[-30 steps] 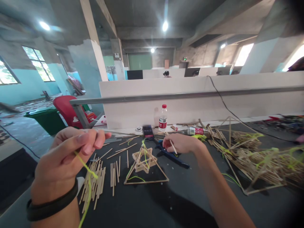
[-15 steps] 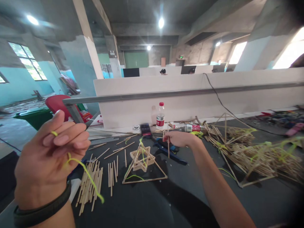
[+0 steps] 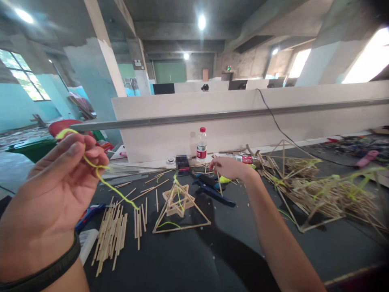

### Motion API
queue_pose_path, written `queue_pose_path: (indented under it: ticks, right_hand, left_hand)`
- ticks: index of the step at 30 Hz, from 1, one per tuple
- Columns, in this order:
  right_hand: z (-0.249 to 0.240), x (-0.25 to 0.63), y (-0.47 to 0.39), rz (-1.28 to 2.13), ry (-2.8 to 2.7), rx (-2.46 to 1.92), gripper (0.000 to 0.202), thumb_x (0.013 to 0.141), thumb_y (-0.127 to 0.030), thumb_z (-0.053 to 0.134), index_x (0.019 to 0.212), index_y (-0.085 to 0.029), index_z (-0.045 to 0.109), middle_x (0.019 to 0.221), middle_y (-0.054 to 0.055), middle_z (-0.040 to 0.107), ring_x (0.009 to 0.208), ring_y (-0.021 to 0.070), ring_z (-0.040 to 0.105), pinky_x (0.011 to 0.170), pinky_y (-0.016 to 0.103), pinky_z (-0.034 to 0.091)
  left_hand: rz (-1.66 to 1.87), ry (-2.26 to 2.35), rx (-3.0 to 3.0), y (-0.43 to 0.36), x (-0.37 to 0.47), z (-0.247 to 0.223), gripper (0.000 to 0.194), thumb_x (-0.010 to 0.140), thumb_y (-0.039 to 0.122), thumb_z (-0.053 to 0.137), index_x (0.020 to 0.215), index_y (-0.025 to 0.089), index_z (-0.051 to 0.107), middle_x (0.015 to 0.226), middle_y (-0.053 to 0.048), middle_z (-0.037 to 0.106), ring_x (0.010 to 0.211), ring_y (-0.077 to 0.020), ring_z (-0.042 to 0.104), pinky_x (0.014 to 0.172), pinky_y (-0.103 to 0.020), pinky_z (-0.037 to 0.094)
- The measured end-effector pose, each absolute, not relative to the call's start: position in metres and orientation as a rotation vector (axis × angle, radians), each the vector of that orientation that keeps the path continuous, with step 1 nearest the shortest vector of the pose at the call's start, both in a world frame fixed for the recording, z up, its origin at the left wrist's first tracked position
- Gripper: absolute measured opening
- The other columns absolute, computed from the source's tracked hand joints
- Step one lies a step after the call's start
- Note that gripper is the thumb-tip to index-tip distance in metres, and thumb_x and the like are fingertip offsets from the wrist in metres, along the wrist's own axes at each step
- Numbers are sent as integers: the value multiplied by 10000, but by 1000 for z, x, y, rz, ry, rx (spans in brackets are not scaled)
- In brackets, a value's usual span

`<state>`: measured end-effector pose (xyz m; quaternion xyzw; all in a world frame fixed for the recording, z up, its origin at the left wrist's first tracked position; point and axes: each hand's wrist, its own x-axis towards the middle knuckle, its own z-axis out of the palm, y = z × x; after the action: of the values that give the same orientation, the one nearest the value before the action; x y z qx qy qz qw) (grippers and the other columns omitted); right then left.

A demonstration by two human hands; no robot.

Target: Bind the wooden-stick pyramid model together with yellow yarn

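Observation:
My left hand (image 3: 60,186), raised at the left, has its fingers closed on a yellow-green string (image 3: 114,188) whose loose end hangs over the sticks. Farther out, my right hand (image 3: 226,167) pinches a thin wooden stick (image 3: 219,180) above the blue-handled pliers (image 3: 214,194). A wooden stick pyramid (image 3: 182,230) with yellow-green string at its top stands mid-table, around or in front of a star-shaped stick stack (image 3: 185,202); their exact relation is unclear. Left of it lie a few separate sticks (image 3: 139,227) and a larger pile of sticks (image 3: 111,235).
An upright bottle (image 3: 201,146) with a red cap stands by the white partition (image 3: 170,138). Another bottle (image 3: 243,158) lies beyond my right hand. Stick frames and a big stick heap (image 3: 331,198) with string fill the right side. A blue tool (image 3: 91,215) is beside my left wrist.
My left hand has turned and its fingers have straightened somewhat, with the string shifted across them. The stick in my right hand has tilted. The view has shifted slightly.

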<state>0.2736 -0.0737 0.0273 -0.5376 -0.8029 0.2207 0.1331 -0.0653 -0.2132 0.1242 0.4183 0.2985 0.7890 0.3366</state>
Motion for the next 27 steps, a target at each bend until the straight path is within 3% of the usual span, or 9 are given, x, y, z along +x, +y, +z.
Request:
queue_pose_path:
  ticks: [3, 6, 9, 12, 15, 21, 27]
  right_hand:
    - [16, 261, -71, 841, -2417, -1548, 268, 763, -135, 609, 986, -229, 724, 794, 40, 745, 726, 205, 685, 624, 287, 480]
    - [2, 249, -62, 974, -2451, -1512, 297, 772, -184, 673, 1053, -268, 720, 782, -1, 754, 739, 183, 707, 628, 252, 504]
    - [-11, 254, -47, 888, -2358, -1600, 363, 879, -198, 604, 1235, -264, 631, 917, 14, 762, 783, 166, 712, 700, 260, 529]
    - [-23, 276, -32, 610, -2189, -1790, 367, 990, -233, 496, 1354, -197, 520, 1173, 94, 684, 1003, 210, 666, 875, 370, 521]
    - [-38, 299, -23, 429, -2085, -1989, 352, 963, -334, 592, 1279, -180, 567, 1297, 109, 583, 1097, 259, 612, 915, 476, 514]
    - [-66, 308, -15, 347, -2021, -2255, 323, 956, -331, 607, 1236, -171, 591, 1252, 100, 604, 1058, 247, 627, 883, 457, 533]
    - [-73, 306, -7, 337, -1986, -2334, 325, 955, -327, 609, 1238, -170, 589, 1249, 101, 605, 1052, 245, 630, 876, 452, 537]
  left_hand:
    - [2098, 707, 1058, -210, -66, 125, 166, 791, -7, 635, 844, 126, 719, 790, -8, 662, 686, -77, 613, 699, -167, 580]
    - [2132, 736, 1069, -208, -68, 125, 164, 766, 10, 683, 864, 134, 728, 768, -1, 662, 701, -84, 616, 702, -180, 567]
    - [2189, 738, 1104, -207, -72, 124, 178, 740, 19, 719, 867, 142, 733, 776, 3, 672, 732, -92, 624, 691, -191, 552]
    - [2215, 723, 1107, -206, -75, 123, 176, 737, 7, 713, 857, 136, 727, 785, 0, 687, 730, -99, 633, 686, -210, 552]
    - [2195, 737, 1135, -206, -76, 123, 170, 744, 9, 704, 852, 139, 721, 774, 3, 690, 709, -103, 641, 680, -216, 561]
    - [2161, 796, 1147, -206, -73, 123, 208, 778, 5, 653, 851, 185, 728, 772, 20, 704, 697, -94, 647, 664, -189, 573]
    - [2138, 783, 1152, -203, -73, 121, 201, 760, 2, 676, 885, 155, 710, 785, 2, 701, 677, -103, 654, 653, -196, 584]
